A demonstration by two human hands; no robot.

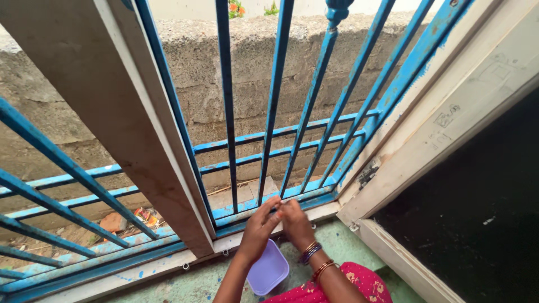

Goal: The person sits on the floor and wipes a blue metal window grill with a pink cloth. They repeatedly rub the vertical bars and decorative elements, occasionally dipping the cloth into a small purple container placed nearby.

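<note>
1. A rough grey block wall [236,73] filled the background, seen through the bars.
2. A blue-painted metal grille [275,112] of upright bars stood in front of it, its paint chipped, with a pale wooden post [129,129] leaning across its left half.
3. A whitish door frame [449,118] ran down the right side, beside a dark opening.
4. A worn green floor [191,283] lay below the grille, and a person in a red flowered sleeve [359,280] crouched over it.
5. A small lilac plastic container [269,269] sat on the floor, directly under the wrists and towards the person from both hands.
6. The left hand [259,227] and right hand [295,220] met at the grille's bottom rail [281,203], which ran left to right just beyond the fingertips. Both were equally near it.
7. The left hand's fingers were stretched out and close together, touching the rail. The right hand's fingers were curled; whether they pinched anything could not be told.
8. Dark and copper bangles [312,253] circled the right wrist.
</note>
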